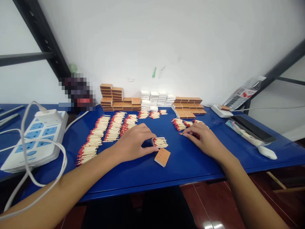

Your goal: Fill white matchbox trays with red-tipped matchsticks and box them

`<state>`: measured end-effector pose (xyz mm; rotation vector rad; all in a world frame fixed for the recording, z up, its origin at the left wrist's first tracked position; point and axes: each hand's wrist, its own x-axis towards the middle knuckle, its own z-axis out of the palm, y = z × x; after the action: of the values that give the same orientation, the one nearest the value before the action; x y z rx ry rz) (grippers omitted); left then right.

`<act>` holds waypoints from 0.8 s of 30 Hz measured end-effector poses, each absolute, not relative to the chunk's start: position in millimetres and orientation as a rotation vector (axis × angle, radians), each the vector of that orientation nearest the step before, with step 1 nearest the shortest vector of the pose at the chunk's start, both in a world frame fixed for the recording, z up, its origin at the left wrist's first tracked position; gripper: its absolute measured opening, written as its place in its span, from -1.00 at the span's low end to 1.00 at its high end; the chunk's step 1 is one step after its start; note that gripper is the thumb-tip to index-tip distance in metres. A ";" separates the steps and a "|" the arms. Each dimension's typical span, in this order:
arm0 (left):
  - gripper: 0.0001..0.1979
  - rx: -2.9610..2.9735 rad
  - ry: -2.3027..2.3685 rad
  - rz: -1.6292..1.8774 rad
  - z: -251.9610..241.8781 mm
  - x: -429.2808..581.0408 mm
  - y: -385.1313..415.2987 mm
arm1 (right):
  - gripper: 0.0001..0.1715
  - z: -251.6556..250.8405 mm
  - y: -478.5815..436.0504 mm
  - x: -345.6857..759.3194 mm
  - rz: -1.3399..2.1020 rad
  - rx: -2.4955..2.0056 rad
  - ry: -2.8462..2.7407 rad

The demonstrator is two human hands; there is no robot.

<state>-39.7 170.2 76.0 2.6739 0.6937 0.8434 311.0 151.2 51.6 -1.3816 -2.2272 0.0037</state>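
My left hand (135, 142) grips the end of a small white matchbox tray (162, 139) between thumb and fingers. Several red-tipped matches (160, 142) lie inside that tray. Just in front of it, an orange matchbox sleeve (162, 157) rests at a slant on the blue table. Over on the right, my right hand (198, 135) has its thumb and fingertips pinched on a match (181, 133), at the near edge of a loose match pile (178, 124). Its fingers partly hide the pile.
Long rows of matches (95, 136) lie left of my left hand. Along the wall stand stacked orange matchboxes (118, 103), white trays (158, 98) and more boxes (188, 106). A power strip (40, 136) with cables sits left; a phone (252, 128) and wrapped bottle (245, 93) are right.
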 end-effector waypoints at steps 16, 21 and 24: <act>-0.76 2.674 0.666 0.850 74.2 -39.8 171.1 | -0.80 83.7 120.8 226.4 0.061 -1.290 -2.227; -0.76 2.676 0.664 0.844 73.7 -39.2 171.8 | -0.78 86.9 119.1 190.8 0.060 -1.228 -2.314; -0.75 2.667 0.667 0.852 73.6 -38.8 171.8 | -0.78 88.5 117.9 191.5 0.135 -1.208 -2.317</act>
<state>-38.8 171.8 73.6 2.6670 0.6669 0.8520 191.5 117.9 88.5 -1.2085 -2.3169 0.1348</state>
